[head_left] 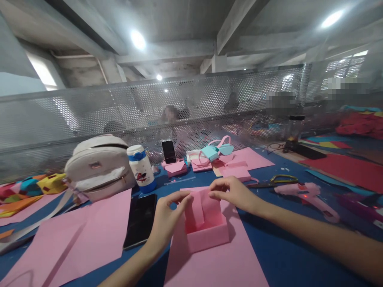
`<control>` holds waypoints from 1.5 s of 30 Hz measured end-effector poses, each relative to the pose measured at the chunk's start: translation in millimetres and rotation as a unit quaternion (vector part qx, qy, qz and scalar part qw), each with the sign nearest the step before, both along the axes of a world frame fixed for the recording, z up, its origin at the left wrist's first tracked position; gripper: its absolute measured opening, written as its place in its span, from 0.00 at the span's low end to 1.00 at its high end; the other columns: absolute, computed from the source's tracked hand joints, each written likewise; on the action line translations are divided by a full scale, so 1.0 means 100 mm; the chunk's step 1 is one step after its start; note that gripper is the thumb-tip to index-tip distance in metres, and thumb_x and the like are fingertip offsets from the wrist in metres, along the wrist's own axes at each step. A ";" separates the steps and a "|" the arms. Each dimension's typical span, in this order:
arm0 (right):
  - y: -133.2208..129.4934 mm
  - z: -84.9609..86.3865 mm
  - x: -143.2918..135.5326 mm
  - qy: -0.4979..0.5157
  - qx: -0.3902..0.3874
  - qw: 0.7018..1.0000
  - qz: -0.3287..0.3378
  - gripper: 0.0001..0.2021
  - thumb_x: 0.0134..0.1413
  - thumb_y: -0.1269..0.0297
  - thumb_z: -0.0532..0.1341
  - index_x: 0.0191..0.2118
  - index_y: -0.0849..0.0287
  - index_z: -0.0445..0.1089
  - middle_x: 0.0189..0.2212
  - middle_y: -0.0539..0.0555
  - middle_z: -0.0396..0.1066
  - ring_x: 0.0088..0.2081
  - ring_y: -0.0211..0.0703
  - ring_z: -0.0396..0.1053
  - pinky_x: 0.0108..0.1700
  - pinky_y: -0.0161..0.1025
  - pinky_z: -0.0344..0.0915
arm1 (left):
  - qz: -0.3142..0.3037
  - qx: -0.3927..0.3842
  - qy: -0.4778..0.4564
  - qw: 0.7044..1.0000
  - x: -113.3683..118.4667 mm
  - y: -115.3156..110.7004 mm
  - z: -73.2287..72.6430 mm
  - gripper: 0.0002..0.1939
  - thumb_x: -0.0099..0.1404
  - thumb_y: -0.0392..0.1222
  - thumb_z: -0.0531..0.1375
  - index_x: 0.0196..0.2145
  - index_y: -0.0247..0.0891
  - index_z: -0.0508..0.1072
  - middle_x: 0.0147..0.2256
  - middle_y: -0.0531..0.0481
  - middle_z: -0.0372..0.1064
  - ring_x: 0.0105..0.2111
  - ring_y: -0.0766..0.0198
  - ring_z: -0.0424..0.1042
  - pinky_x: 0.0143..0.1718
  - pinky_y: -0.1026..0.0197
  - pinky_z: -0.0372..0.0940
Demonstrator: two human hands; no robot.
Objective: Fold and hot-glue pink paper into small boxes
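A small pink paper box (208, 238) with its tall flap raised stands on a pink paper sheet (215, 267) in front of me. My left hand (170, 215) pinches the flap's upper left edge between thumb and fingers. At the upper right corner of the same flap, my right hand (229, 193) has its thumb and fingertips closed on the paper. A narrow pink strip (197, 209) runs down the inside of the flap. The box's front wall faces me, and its inside is partly visible.
To the left lie a black tablet (140, 221) and large pink sheets (86, 235); behind stand a bottle (141, 169) and a white backpack (100, 167). Scissors (278, 180) and a pink glue gun (308, 197) lie right. Finished-looking paper bags (202, 162) sit before a perforated metal screen (197, 95).
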State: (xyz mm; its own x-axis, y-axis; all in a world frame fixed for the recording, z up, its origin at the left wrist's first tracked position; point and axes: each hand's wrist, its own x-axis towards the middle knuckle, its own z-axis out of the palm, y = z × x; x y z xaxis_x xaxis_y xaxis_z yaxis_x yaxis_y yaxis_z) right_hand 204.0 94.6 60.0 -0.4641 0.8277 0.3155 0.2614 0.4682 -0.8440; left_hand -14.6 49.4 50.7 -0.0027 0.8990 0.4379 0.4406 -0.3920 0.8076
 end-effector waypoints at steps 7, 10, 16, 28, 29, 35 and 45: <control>-0.13 0.06 -0.05 0.024 0.012 0.999 0.017 0.10 0.54 0.58 0.65 0.29 0.60 0.75 0.25 0.50 0.72 0.28 0.39 0.64 0.32 0.36 0.58 | -0.032 0.019 0.036 0.999 0.04 -0.10 0.09 0.12 0.63 0.46 0.62 0.27 0.38 0.80 0.27 0.48 0.78 0.30 0.59 0.73 0.33 0.61 0.65; -0.15 0.07 -0.05 0.044 -0.010 0.999 0.025 0.09 0.51 0.62 0.65 0.25 0.60 0.72 0.22 0.48 0.68 0.27 0.37 0.62 0.31 0.35 0.57 | -0.045 0.005 0.039 0.998 0.04 -0.12 0.12 0.14 0.63 0.46 0.61 0.25 0.37 0.78 0.26 0.49 0.77 0.28 0.61 0.70 0.31 0.63 0.63; -0.12 0.05 -0.05 0.074 -0.048 0.995 0.037 0.12 0.49 0.58 0.68 0.24 0.61 0.71 0.20 0.46 0.64 0.24 0.35 0.59 0.28 0.34 0.56 | -0.044 -0.005 0.011 0.999 0.05 -0.08 0.10 0.15 0.62 0.46 0.61 0.22 0.36 0.72 0.22 0.53 0.67 0.25 0.65 0.64 0.28 0.65 0.60; 0.09 -0.13 -0.03 0.058 -0.089 0.993 0.053 0.13 0.49 0.57 0.66 0.28 0.61 0.68 0.18 0.45 0.64 0.20 0.34 0.62 0.25 0.33 0.58 | -0.075 -0.068 -0.083 0.991 0.01 0.05 -0.05 0.19 0.61 0.56 0.62 0.27 0.37 0.68 0.20 0.57 0.58 0.20 0.70 0.55 0.22 0.67 0.49; 0.09 -0.13 -0.03 0.053 -0.085 0.993 0.055 0.12 0.49 0.58 0.66 0.28 0.61 0.67 0.19 0.45 0.64 0.21 0.34 0.62 0.26 0.33 0.58 | -0.085 -0.078 -0.084 0.990 0.01 0.05 -0.05 0.19 0.61 0.57 0.61 0.29 0.36 0.69 0.21 0.57 0.58 0.20 0.70 0.55 0.22 0.67 0.49; 0.08 -0.11 -0.03 0.063 -0.053 0.996 0.044 0.12 0.51 0.58 0.64 0.28 0.60 0.63 0.21 0.45 0.61 0.24 0.34 0.59 0.29 0.34 0.56 | -0.130 -0.173 -0.054 0.975 0.05 0.04 -0.05 0.24 0.59 0.63 0.61 0.27 0.36 0.69 0.19 0.59 0.53 0.20 0.70 0.52 0.23 0.67 0.47; -0.13 -0.13 -0.11 0.043 -0.077 0.991 0.104 0.17 0.55 0.53 0.64 0.25 0.60 0.64 0.18 0.42 0.52 0.21 0.32 0.47 0.24 0.33 0.43 | -0.194 -0.213 0.027 0.957 0.17 -0.17 -0.05 0.28 0.65 0.63 0.53 0.19 0.40 0.52 0.20 0.60 0.42 0.22 0.71 0.42 0.22 0.64 0.40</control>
State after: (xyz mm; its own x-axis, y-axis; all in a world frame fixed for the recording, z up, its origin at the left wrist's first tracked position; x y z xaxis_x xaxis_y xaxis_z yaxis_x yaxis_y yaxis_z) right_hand 193.5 82.0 46.6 -0.6059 0.7590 0.2384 0.0976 0.3683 -0.9246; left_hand 2.8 32.0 45.5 0.3791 0.9251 0.0220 0.3737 -0.1748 0.9109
